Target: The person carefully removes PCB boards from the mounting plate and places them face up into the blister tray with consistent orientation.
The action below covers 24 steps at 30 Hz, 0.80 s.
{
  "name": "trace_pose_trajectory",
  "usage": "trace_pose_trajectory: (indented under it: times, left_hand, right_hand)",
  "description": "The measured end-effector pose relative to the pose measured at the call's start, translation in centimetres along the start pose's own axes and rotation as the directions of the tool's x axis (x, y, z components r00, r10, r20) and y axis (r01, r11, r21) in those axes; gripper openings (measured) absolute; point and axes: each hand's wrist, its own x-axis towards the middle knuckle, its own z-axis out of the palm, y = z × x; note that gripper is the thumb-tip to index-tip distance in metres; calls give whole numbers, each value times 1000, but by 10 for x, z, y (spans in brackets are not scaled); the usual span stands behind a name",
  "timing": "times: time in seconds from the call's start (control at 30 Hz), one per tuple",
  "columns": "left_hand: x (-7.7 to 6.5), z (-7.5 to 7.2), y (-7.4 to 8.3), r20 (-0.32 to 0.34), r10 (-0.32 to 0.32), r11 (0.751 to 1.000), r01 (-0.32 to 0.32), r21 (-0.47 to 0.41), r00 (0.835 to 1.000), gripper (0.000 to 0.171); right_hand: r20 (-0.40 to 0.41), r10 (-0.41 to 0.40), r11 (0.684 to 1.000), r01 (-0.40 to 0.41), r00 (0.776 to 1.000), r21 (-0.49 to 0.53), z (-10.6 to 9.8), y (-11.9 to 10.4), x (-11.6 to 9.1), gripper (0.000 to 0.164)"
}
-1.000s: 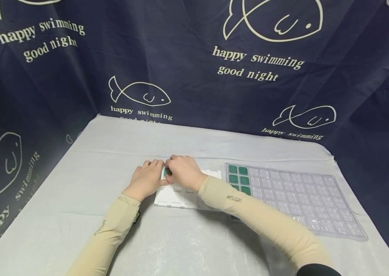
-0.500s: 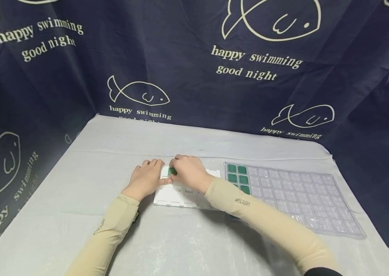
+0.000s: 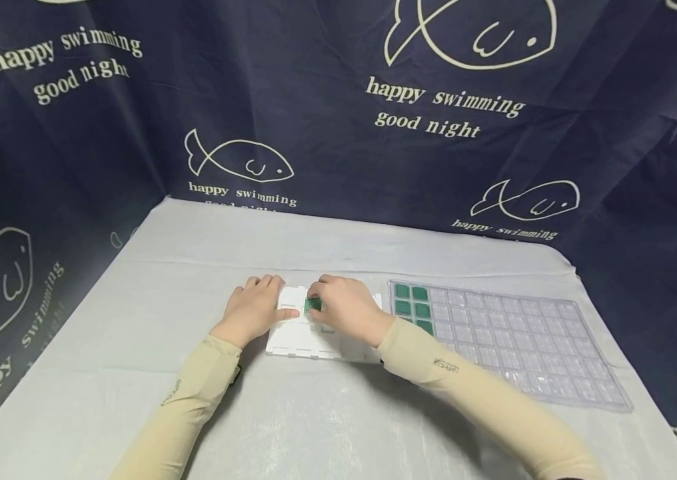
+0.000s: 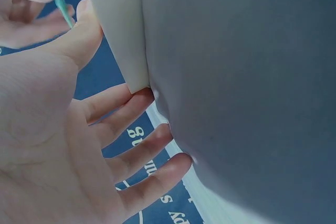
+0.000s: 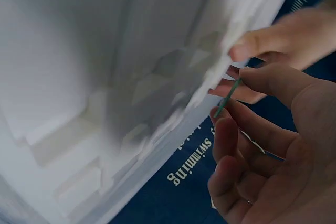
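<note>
My right hand [image 3: 347,307] pinches a thin green square piece [image 3: 312,305] between thumb and fingertips, above a white tray [image 3: 302,343]. Seen edge-on in the right wrist view, the green piece [image 5: 228,98] is tilted and apart from the tray's recesses [image 5: 73,182]. At the tray's left edge, my left hand [image 3: 252,310] lies with its thumb over the top and its fairly straight fingers touching the side. Those fingertips [image 4: 181,163] meet the edge in the left wrist view. My right hand covers part of the tray's right half.
A clear compartment tray [image 3: 518,343] lies to the right of the white tray. Several green squares [image 3: 412,300] sit in its left columns. A pale cloth [image 3: 290,420] covers the table, and a dark blue printed curtain [image 3: 338,167] stands behind and at the sides.
My right hand has moved right and slightly nearer with the green piece, away from the left hand. More of the white tray's left part shows. My left hand stays at the tray's edge.
</note>
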Motion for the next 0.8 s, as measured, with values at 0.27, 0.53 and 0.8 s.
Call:
trace_pose_trajectory:
  times: [0.27,0.53,0.8]
  left_hand:
    - [1,0,0,0,-4,1000,4,-19,1000,69]
    - [1,1,-1,0,-2,1000,2,-17,1000,69]
    - [0,0,0,8,-10,1000,10,-25,1000,70]
  right_hand:
    - [-6,42,998,-42,999,39,-10,6,-23,22]
    - [-73,31,999,-31,997,-7,-15,10,-46,21]
    - [-83,59,997,-62,995,-40,-15,17,-59,26]
